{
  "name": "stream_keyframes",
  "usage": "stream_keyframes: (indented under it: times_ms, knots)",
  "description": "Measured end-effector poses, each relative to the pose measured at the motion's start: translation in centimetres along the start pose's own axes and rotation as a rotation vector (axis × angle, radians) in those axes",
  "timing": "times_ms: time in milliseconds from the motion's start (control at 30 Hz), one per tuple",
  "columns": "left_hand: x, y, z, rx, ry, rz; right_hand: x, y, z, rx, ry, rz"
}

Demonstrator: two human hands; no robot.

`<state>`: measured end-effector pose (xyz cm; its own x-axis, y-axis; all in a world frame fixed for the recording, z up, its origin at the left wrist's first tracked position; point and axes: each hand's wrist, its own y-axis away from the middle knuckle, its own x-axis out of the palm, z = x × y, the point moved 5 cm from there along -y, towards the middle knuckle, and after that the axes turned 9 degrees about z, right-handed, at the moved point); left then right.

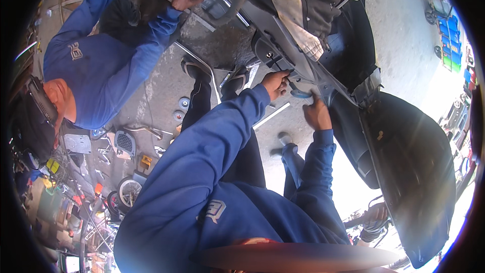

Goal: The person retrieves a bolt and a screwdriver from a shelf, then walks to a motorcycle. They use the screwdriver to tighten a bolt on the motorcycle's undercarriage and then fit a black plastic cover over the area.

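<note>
**Two bare hands at the edge of a dark grey panel**

The dark grey panel (266,46), which belongs to a vehicle-like body, lies near the middle of the upper half of the view. A screw-like fitting (270,55) sits in its rounded recess. Clock directions below are counted from the gap between the hands. In this gap one can see a curved bluish piece (300,94).

The left hand (275,86) is at 10 o'clock, with bent fingers at the lower edge of the panel. The right hand (317,115) is at 5 o'clock, its fingers pointing up to the same body. For both hands the fingertips are partly hidden, so I cannot tell whether the grip is grasping something or only touching.

At 12 o'clock, a beige cloth (289,7) hangs over the body. At 4 o'clock stands a large dark curved panel (414,172). Toward 7 o'clock, a white strip (272,116) is near the hands. At 9 o'clock a co-worker in a blue top (103,78) bends forward. Farther, at 8 o'clock, there is a spoked wheel (130,192), and at 2 o'clock, blue containers (448,33).
</note>
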<state>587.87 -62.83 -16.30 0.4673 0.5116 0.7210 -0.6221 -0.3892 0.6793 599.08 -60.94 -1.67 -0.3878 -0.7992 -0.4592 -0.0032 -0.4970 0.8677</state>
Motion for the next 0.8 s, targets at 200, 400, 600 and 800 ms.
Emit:
stream_keyframes:
  times_ms: [200,400,600,800]
  knots:
    - [0.3,0.1,-0.3,0.013,0.000,0.016,2.7,0.9,0.2,-0.309,-0.641,0.423]
    - [0.1,-0.2,-0.6,0.012,0.011,0.024,1.8,-0.3,0.3,-0.201,-0.003,0.145]
    - [-0.2,-0.4,-0.5,0.008,0.032,0.016,0.4,-0.1,0.5,-0.381,-0.664,0.026]
    - [0.0,-0.5,-1.1,0.053,0.003,0.045,4.4,0.4,0.7,-0.230,-0.304,0.660]
